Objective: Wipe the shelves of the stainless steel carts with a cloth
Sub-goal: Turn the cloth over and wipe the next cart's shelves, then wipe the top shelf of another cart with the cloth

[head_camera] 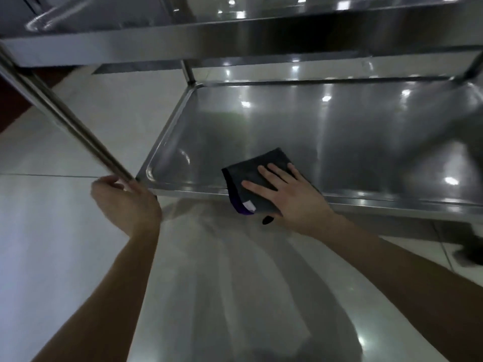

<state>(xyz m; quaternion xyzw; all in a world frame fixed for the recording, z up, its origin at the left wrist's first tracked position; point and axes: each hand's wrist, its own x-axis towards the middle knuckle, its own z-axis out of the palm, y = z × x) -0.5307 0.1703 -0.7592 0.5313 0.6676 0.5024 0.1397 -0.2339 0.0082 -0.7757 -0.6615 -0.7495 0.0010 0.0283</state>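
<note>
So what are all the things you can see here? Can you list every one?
cloth: one, dark grey with a purple edge and a white tag, on the lower shelf's near rim, partly hanging over it
lower shelf: one, shiny silver, middle of the view
upper shelf: one, shiny silver, across the top
near post: one, silver, slanting down on the left to the lower shelf's near corner
floor: one, glossy white tiles, under the cart
left hand: one, holds the near post low down
right hand: one, lies flat on the cloth with straight fingers
</note>
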